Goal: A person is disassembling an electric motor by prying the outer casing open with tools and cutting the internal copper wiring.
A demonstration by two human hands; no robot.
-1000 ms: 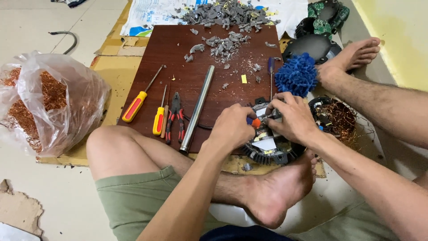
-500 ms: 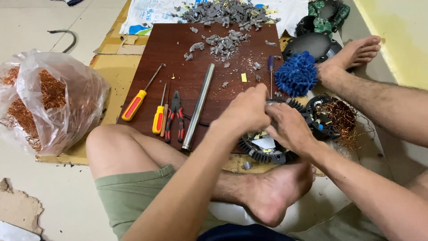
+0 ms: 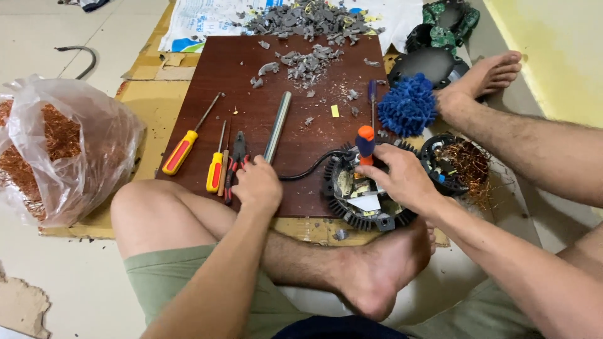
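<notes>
My right hand (image 3: 402, 179) is shut on an orange-handled screwdriver (image 3: 365, 142), held upright over a round black finned motor housing (image 3: 349, 212) at the near edge of a dark wooden board (image 3: 251, 81). A black cable (image 3: 301, 172) runs from the housing toward my left hand (image 3: 257, 187). That hand lies on the board with curled fingers, at the near end of a metal rod (image 3: 277, 122) and against the handles of red-and-black pliers (image 3: 237, 158). Whether it grips either one is hidden.
A yellow-and-red screwdriver (image 3: 179, 152) and a smaller yellow one (image 3: 215, 171) lie left of the pliers. Grey debris (image 3: 301, 19) covers the board's far end. A blue fuzzy pad (image 3: 408, 107), a copper-wound stator (image 3: 457, 164), and a bag of copper wire (image 3: 59, 147) surround it.
My left hand has left the motor housing and moved left to the pliers and rod. My right hand stays at the housing, now holding the screwdriver upright.
</notes>
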